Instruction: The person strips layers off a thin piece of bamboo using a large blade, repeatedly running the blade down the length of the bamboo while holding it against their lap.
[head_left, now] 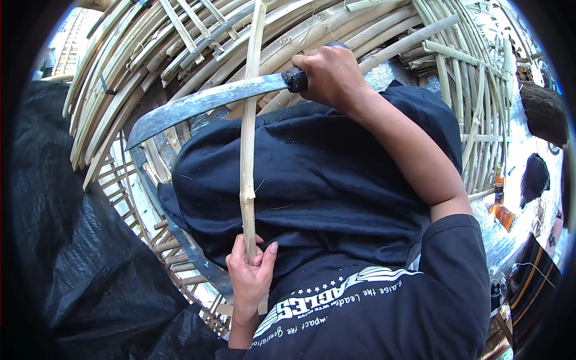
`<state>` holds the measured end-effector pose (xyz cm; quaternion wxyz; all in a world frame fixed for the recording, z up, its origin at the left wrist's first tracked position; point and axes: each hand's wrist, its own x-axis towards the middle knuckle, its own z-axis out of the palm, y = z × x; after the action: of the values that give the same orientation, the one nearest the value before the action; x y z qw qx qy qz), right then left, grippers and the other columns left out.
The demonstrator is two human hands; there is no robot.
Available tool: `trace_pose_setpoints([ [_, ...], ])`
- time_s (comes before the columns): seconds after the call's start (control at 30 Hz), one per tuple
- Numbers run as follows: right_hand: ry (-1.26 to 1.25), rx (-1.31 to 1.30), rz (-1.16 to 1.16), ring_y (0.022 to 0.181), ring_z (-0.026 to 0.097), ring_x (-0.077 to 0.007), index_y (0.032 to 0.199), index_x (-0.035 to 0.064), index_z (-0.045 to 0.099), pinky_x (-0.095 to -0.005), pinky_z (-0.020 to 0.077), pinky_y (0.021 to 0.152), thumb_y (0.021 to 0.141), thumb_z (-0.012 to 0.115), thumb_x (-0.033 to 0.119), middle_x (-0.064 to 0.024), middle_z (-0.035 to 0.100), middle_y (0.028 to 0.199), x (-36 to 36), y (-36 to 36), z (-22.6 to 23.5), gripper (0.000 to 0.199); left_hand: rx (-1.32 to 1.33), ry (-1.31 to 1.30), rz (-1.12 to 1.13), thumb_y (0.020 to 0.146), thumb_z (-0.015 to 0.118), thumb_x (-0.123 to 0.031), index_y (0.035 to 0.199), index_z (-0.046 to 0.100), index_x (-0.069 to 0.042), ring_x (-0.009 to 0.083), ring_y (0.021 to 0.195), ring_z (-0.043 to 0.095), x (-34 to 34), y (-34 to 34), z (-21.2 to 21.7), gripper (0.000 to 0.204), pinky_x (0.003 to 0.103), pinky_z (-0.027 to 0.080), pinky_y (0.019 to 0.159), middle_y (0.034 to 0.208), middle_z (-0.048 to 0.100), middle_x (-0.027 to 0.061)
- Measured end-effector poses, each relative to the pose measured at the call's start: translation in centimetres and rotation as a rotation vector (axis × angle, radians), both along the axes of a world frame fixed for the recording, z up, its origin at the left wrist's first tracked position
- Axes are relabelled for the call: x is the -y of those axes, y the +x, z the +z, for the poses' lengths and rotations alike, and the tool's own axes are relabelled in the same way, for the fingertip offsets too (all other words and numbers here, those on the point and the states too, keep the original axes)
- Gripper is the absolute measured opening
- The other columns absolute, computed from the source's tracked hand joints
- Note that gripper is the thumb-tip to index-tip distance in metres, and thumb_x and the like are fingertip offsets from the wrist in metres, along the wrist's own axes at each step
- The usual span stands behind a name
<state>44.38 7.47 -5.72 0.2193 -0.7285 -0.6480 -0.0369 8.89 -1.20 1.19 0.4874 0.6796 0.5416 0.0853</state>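
Note:
My left hand (251,269) is closed around the lower end of a long, pale bamboo strip (247,156), low in front of my body. The strip runs up and away from me over my dark-clothed lap (312,162), and a knot shows partway along it. In my right hand (333,75) is the dark handle of a machete (210,103). Its broad, worn blade points left and crosses the upper part of the strip; whether the edge bites into the strip I cannot tell.
Many split bamboo strips (114,96) lie in a curved heap beyond my knees. To the left hangs a black plastic sheet (78,258), beside slatted bamboo flooring (180,264). A small bottle (499,185) with an orange cap stands at the right, near a dark log (543,111).

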Motion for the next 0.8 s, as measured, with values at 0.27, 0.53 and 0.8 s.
trace_pose_setpoints([
  [0.27, 0.106, 0.008, 0.024, 0.066, 0.068, -0.0363, 0.072, 0.0094, 0.065, -0.0479, 0.0533, 0.063, 0.071, 0.072, 0.019, -0.015, 0.065, 0.066, 0.0, 1.4, -0.4, 0.012, 0.015, -0.053, -0.03, 0.092, 0.075, -0.007, 0.097, 0.055, -0.002, -0.0018, 0.054, 0.038, 0.1, 0.4, 0.6, 0.021, 0.019, 0.028, 0.05, 0.059, 0.04, -0.0083],
  [0.53, 0.178, 0.021, 0.026, 0.065, 0.067, -0.0371, 0.072, 0.0087, 0.061, -0.0488, 0.0515, 0.062, 0.072, 0.072, 0.019, -0.0143, 0.062, 0.063, -0.1, 2.3, -0.2, 0.015, 0.023, -0.054, -0.029, 0.092, 0.074, -0.005, 0.097, 0.055, -0.002, -0.0017, 0.053, 0.038, 0.4, 0.0, 0.8, 0.02, 0.019, 0.028, 0.05, 0.058, 0.04, -0.0081],
  [0.8, 0.091, 0.117, -0.127, 0.067, 0.066, -0.0389, 0.073, 0.0103, 0.066, -0.0495, 0.0523, 0.063, 0.074, 0.071, 0.02, -0.0171, 0.064, 0.066, -0.8, 5.5, -0.8, 0.011, -0.022, -0.053, -0.038, 0.092, 0.073, -0.004, 0.097, 0.056, -0.001, -0.0008, 0.052, 0.037, 1.2, -0.8, 1.1, 0.018, 0.021, 0.028, 0.05, 0.056, 0.04, -0.0069],
])
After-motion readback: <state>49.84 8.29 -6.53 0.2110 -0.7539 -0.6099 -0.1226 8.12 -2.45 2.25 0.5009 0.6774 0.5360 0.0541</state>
